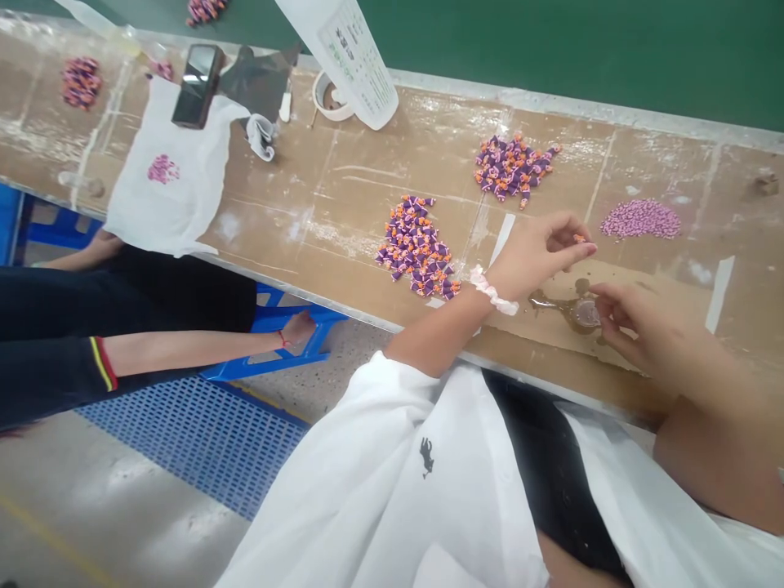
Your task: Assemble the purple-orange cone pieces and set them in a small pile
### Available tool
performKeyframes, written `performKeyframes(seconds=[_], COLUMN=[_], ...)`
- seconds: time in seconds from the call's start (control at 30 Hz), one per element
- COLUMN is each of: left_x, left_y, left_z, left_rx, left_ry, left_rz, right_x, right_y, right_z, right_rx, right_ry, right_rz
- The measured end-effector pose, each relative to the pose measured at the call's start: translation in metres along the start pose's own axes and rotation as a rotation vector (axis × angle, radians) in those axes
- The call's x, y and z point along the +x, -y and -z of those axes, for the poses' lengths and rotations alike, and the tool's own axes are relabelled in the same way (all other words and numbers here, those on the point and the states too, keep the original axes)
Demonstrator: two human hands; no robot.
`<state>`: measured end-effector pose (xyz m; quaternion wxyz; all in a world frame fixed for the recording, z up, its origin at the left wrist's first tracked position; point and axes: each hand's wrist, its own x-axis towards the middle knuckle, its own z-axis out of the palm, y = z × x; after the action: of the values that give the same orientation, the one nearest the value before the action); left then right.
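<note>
My left hand [542, 249] hovers over the workbench with thumb and fingers pinched on a small orange piece [579, 238]. My right hand [625, 314] rests just right of it, fingers curled at a small round glue dish [586, 314] that sits in a brown glue smear; I cannot make out whether it holds anything. A pile of purple-and-orange pieces [417, 247] lies left of my left wrist. A second such pile [512, 166] lies farther back. A heap of small pink pieces [640, 219] lies at the right.
A second person sits at the left, one hand [300, 327] on a blue stool. A white cloth [175, 171], a phone [197, 73], a tape roll [329, 96] and a white bottle [349, 53] lie at the bench's far side. A green belt [551, 45] runs behind.
</note>
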<state>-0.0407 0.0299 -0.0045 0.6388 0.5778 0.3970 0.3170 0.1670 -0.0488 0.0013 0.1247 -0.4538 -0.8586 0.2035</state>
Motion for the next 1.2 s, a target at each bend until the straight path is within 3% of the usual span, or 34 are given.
performKeyframes(seconds=[0.1,0.2,0.27,0.4,0.47,0.6,0.8,1.2], left_x=[-0.002,-0.004,-0.006,-0.01,-0.013,-0.019,-0.021,-0.021], left_y=[-0.004,-0.006,-0.005,-0.003,-0.003,-0.005,-0.002,-0.003], left_z=[0.0,-0.004,-0.01,-0.023,-0.028,-0.034,-0.035,-0.031], left_rx=[-0.173,-0.377,-0.534,-0.822,-0.903,-0.925,-0.891,-0.814], left_ry=[0.028,0.13,0.193,0.274,0.353,0.435,0.434,0.447], left_rz=[0.051,0.113,0.198,0.345,0.345,0.345,0.346,0.339], right_x=[0.002,0.004,0.005,0.011,0.014,0.014,0.008,0.005], right_y=[0.001,0.007,0.014,0.03,0.034,0.032,0.029,0.038], right_z=[0.003,0.009,0.013,0.015,0.013,0.005,0.003,0.012], right_rx=[-0.004,0.068,0.174,0.436,0.476,0.442,0.442,0.334], right_ry=[-0.041,-0.075,-0.23,-0.69,-0.768,-0.767,-0.724,-0.609], right_rz=[0.022,0.008,-0.064,-0.158,-0.13,-0.108,-0.035,-0.022])
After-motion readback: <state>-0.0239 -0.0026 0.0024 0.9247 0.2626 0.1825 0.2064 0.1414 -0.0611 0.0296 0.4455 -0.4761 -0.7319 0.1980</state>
